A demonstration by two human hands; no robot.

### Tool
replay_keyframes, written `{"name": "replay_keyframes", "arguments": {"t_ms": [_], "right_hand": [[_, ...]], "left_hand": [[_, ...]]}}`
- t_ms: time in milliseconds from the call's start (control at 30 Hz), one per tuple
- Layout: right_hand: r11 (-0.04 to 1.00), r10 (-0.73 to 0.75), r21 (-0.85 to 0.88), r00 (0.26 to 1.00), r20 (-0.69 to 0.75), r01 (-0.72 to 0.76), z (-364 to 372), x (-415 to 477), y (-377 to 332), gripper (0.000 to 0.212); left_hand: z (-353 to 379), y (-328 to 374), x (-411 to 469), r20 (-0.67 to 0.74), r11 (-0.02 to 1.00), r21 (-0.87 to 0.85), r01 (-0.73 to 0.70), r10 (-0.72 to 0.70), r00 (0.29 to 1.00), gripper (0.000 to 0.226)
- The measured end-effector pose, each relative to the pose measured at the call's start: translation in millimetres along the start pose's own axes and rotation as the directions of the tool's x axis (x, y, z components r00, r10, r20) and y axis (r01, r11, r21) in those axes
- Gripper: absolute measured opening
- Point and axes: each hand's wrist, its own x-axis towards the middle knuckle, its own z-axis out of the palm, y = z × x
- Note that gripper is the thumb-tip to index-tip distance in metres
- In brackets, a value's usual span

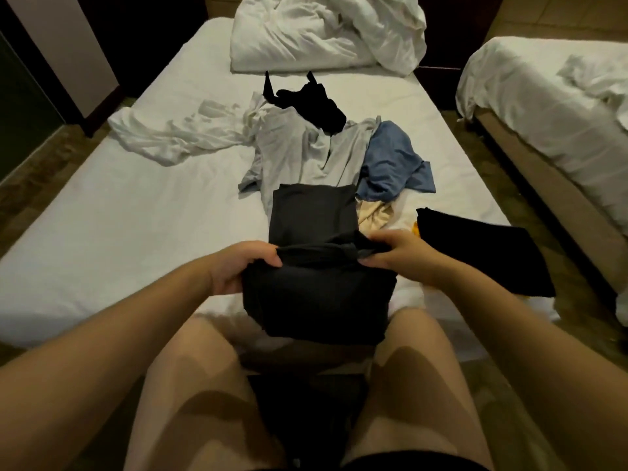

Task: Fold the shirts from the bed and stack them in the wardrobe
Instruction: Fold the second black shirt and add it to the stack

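Now mid-fold: left hand (238, 266) and right hand (404, 256) each pinching the near hem of the dark shirt (312, 232), spread flat on the near edge of the bed (119, 215), presumably to keep the crease square. Folded black shirt (475, 249) parked right; unfolded pile (306, 147) waiting farther off.

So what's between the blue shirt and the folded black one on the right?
In the head view, a crumpled beige cloth lies between the blue shirt and the folded black shirt, on the white sheet.
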Motion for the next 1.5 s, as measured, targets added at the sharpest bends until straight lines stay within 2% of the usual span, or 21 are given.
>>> {"name": "replay_keyframes", "arguments": {"t_ms": [67,133,233,300,400,500,567,700,733,833,900,1033,1167,1300,1500], "right_hand": [[0.996,-0.016,0.089,0.999,-0.048,0.020,-24,46,-14,0.018],[0.960,0.003,0.277,0.987,-0.160,0.042,-45,101,-20,0.036],[0.897,0.146,0.442,0.929,-0.340,0.021,-49,172,-5,0.062],[0.879,0.267,0.472,0.892,-0.363,-0.071,-28,198,19,0.068],[0.865,0.369,0.466,0.865,-0.338,-0.187,15,207,61,0.067],[0.891,0.384,0.414,0.796,-0.468,-0.186,35,212,81,0.055],[0.899,0.397,0.385,0.759,-0.516,-0.208,36,219,82,0.049],[0.881,0.463,0.351,0.729,-0.504,-0.317,30,236,81,0.045],[0.874,0.471,0.379,0.725,-0.503,-0.305,26,240,80,0.041],[0.884,0.396,0.449,0.711,-0.581,-0.127,14,249,77,0.037],[0.890,0.356,0.451,0.720,-0.595,-0.067,10,251,77,0.044],[0.903,0.372,0.395,0.769,-0.520,-0.170,23,234,92,0.071],[0.926,0.343,0.334,0.762,-0.550,-0.176,56,173,96,0.069],[0.899,0.397,0.384,0.766,-0.506,-0.211,101,107,103,0.066],[0.881,0.396,0.410,0.844,-0.362,-0.237,130,46,111,0.062]], "left_hand": [[-16,37,31,-0.049,0.997,-0.073,-0.024,0.020,0.999,0.021],[-37,65,71,-0.131,0.992,-0.123,-0.029,0.013,0.991,0.008],[-64,70,134,-0.188,0.988,-0.153,-0.002,-0.028,0.982,0.018],[-76,47,168,-0.214,0.977,-0.211,0.011,-0.057,0.975,0.023],[-83,6,197,-0.331,0.958,-0.284,-0.024,-0.075,0.940,0.034],[-80,-6,204,-0.419,0.960,-0.267,-0.090,-0.032,0.908,0.043],[-78,-7,207,-0.461,0.977,-0.185,-0.103,0.007,0.887,0.041],[-76,-10,214,-0.564,0.989,0.064,-0.131,0.144,0.813,0.028],[-75,-9,215,-0.584,0.985,0.066,-0.157,0.165,0.795,0.026],[-73,-3,222,-0.610,0.966,0.013,-0.258,0.212,0.763,0.024],[-72,-1,225,-0.623,0.966,0.052,-0.253,0.229,0.748,0.025],[-70,-11,219,-0.681,0.971,0.219,-0.096,0.223,0.697,0.047],[-54,-39,187,-0.643,0.979,0.206,-0.008,0.141,0.752,0.065],[-26,-79,143,-0.555,0.985,0.168,-0.049,0.136,0.820,0.065],[-5,-118,101,-0.536,0.989,0.082,-0.122,0.147,0.831,0.051]]}}
